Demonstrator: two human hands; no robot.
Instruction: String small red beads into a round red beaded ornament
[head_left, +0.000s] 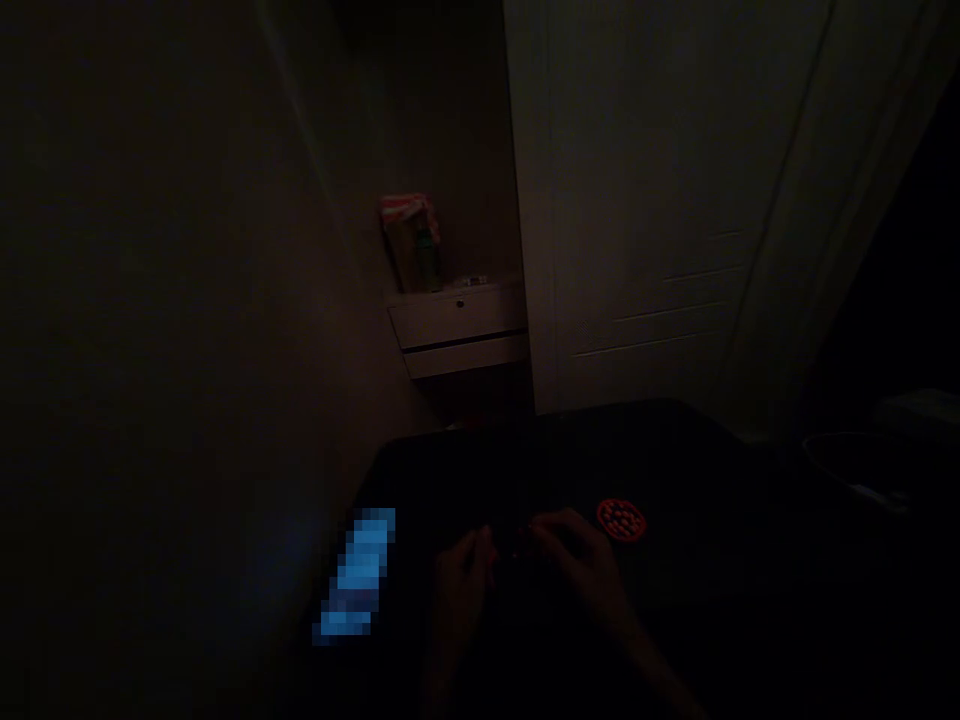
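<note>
The left hand is bent inward, thumb and forefinger pinching a small red piece to the left of the red-rimmed disc. The right hand is just beside that disc, on its near left, thumb and fingers bent toward the left hand with a gap between the two hands; the gloom is too deep to tell whether its tips meet or grip anything. The disc lies flat, dotted with short reddish marks, on a black surface that runs out beneath both hands. Well to the disc's left, past the left hand, glows a blue screen, blurred into blocks. Beyond the disc rises a pale panelled door. Farther back and to the disc's left is a pale drawer unit with a lock on its upper front; on its top stand a green bottle and, next to it, a brownish box with a red-and-white striped cloth over it.
</note>
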